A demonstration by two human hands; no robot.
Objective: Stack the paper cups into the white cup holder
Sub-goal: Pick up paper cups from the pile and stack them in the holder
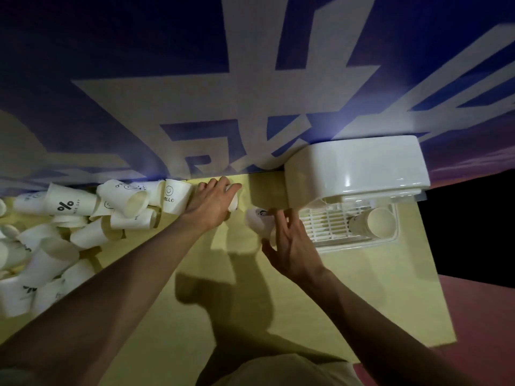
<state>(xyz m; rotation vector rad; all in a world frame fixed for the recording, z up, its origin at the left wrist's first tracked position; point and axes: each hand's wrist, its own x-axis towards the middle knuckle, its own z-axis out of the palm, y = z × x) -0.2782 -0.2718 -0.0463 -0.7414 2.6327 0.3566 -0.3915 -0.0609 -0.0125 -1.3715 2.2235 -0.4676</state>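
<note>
Hands first: the left hand [214,201] curls over a paper cup [233,196] lying near the back edge of the yellow table [178,260], fingers wrapped round it. The right hand [289,246] grips another cup [257,222], tipped on its side, thumb and fingers pinching its wall, just in front of the white cup holder [356,168]. That holder stands at the table's back right corner, against the blue and white wall [195,93]; a cup [374,222] lies on its slotted tray [326,224]. Loose cups [83,218] lie heaped along the left edge, some printed with a percent sign or a smiley. Beyond the right edge shows reddish floor [479,330].
</note>
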